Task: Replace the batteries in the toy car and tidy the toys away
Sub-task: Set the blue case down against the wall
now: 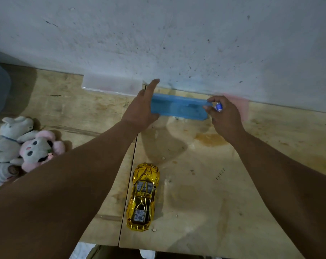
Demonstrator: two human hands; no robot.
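Toy car [143, 196]: gold, upright on its wheels on the wooden worktop [223, 193], near the front edge and well apart from both hands; probably parked here while the batteries are fetched.
Battery [219, 106]: small, blue and white, tucked in the curled fingers of the right hand [224, 115]; whether it is a fresh cell or a spent one cannot be told.
Blue box [179, 107]: a long, shallow translucent case at the back of the worktop, close to the wall [177, 34]; likely where batteries are kept.
Right hand: pinches the box's right end with thumb and fingertip while keeping the battery, so one hand does two jobs.
Left hand [142, 107]: fingers nearly straight, thumb under the box's left end, steadying it, not clasping.
Clear box [111, 86]: against the wall, just left of the blue one, untouched.
Pink box [241, 105]: behind the right hand, partly hidden.
Plush toys [21, 146]: heaped at the left edge, not yet tidied.
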